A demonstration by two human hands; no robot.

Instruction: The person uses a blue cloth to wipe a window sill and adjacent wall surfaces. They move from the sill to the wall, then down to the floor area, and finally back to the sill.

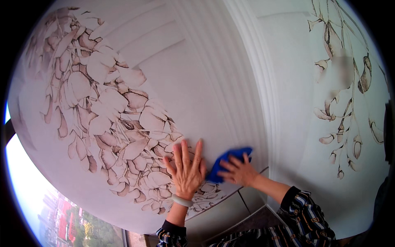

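Note:
A pale wall [164, 74] printed with brown-and-white hanging blossoms [127, 123] fills most of the view. Flat against it, with fingers spread, rests my left hand [187, 171]; a pale bangle circles that wrist. Just to its right, my right hand [239, 171] presses a bunched blue cloth [228, 158] to the wall, close to the corner where two walls meet. The fingers of the right hand are slightly blurred and lie over the cloth, hiding part of it.
On the right, a second wall [296, 144] carries more printed flower sprays [349, 107]. Below my hands runs a low grey tiled strip [224, 212] along the wall's bottom. At lower left, a window [61, 218] shows buildings and trees outside.

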